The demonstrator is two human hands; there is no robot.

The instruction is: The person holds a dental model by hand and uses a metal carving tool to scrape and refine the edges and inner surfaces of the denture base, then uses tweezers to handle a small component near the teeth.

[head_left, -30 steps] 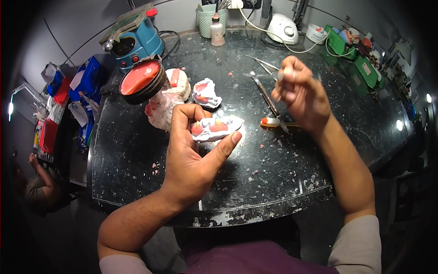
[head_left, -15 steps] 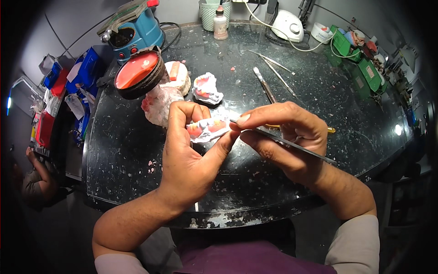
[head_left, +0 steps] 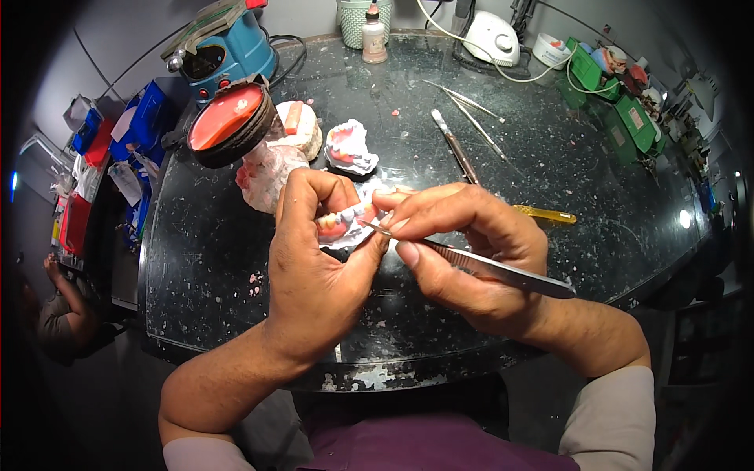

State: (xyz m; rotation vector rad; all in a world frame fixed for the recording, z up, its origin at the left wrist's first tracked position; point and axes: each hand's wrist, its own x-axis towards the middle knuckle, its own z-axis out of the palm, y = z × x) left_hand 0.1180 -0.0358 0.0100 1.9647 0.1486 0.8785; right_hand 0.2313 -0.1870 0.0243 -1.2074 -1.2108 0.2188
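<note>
One white-and-pink dental cast (head_left: pixel 333 229) sits gripped in the left hand (head_left: pixel 314 263); the right hand (head_left: pixel 483 239) pinches a metal scalpel (head_left: pixel 514 275), its tip at the cast.

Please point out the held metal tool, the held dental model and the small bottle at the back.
Metal tool (head_left: pixel 506 272), head view: flat handle.
Held dental model (head_left: pixel 334 229), head view: pink area.
Small bottle (head_left: pixel 375 45), head view: its body.

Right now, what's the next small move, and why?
I'd probably try one short, light stroke of the slim metal tool on the dental model's pink area, bracing with the left hand. The tool's tip is at that area, though contact is unclear; the right hand pinches the tool toward its tip, while the left grips the model.
</note>
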